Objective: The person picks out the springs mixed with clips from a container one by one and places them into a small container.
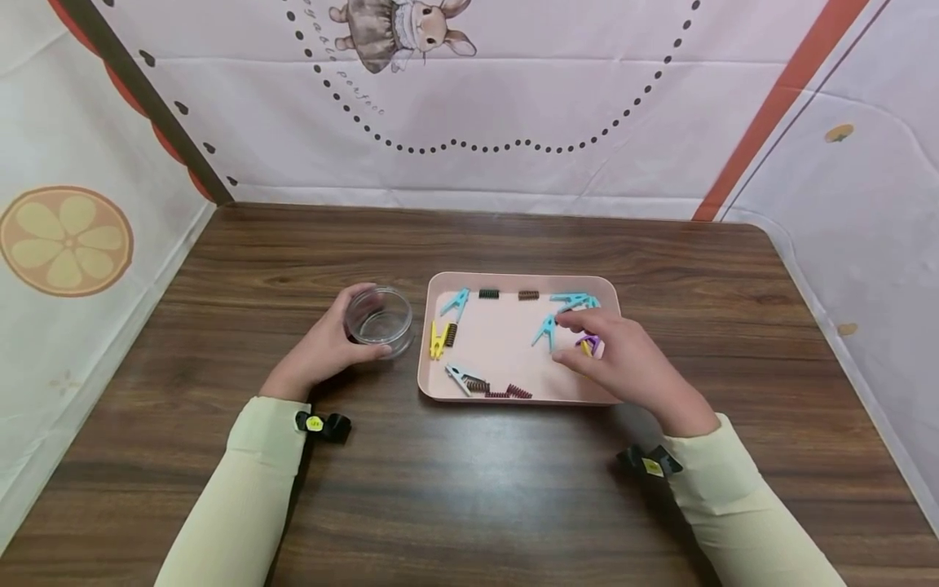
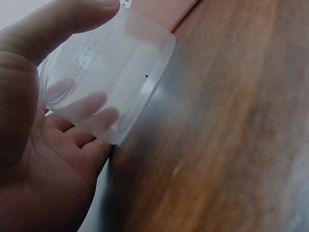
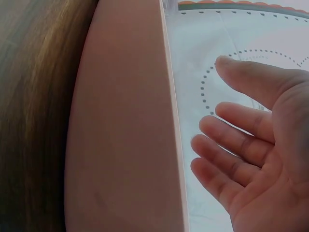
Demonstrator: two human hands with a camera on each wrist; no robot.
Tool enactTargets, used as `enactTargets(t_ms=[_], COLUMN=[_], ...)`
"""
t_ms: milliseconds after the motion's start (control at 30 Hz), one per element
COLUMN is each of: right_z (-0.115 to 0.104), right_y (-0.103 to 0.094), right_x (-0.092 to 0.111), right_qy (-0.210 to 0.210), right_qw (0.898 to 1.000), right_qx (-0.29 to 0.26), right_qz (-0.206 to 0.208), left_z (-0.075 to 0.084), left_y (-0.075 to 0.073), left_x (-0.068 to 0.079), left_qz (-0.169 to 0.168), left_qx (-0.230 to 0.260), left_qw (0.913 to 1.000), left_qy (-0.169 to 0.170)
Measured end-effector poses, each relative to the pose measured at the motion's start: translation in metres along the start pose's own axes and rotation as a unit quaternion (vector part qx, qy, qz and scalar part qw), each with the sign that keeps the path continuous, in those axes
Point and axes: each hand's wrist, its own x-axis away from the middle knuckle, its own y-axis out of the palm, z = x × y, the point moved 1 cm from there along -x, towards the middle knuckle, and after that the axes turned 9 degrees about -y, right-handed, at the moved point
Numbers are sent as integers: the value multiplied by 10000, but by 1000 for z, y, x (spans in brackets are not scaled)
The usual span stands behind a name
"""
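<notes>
My left hand [image 1: 328, 346] grips a clear round plastic jar [image 1: 379, 316] on the table, left of a pink tray [image 1: 499, 336]. In the left wrist view, the thumb and fingers wrap round the jar [image 2: 125, 72], which looks empty. Over the tray's right side hovers my right hand [image 1: 623, 357], its fingers spread and relaxed. The right wrist view shows nothing in that hand [image 3: 260, 145]. Nearest its fingertips is a light blue clip [image 1: 546, 329]. A purple clip [image 1: 591, 339] and a yellow clip are partly hidden beneath the hand.
Around the tray lie a yellow clip [image 1: 438, 339], a blue clip [image 1: 456, 302], a pale clip [image 1: 459, 378], more blue clips [image 1: 570, 299], a green spring [image 1: 488, 294], a brown spring [image 1: 528, 295] and reddish springs [image 1: 519, 392]. A printed cloth [image 1: 513, 98] hangs behind the wooden table [image 1: 469, 489].
</notes>
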Motion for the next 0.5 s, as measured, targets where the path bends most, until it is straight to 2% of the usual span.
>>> enactTargets(t_ms=[367,500], right_z=[-4,-6], right_y=[16,22], right_x=[-9,-12], right_qy=[-124,-203], right_qw=[9987,9989], right_qx=[-430,-316], right_qz=[-252,-294], left_z=[-2,-3], left_y=[0,0], left_x=[0,0], left_qz=[43,78], left_qx=[-43,-6], left_qw=[9999,9999], left_qy=[82,114])
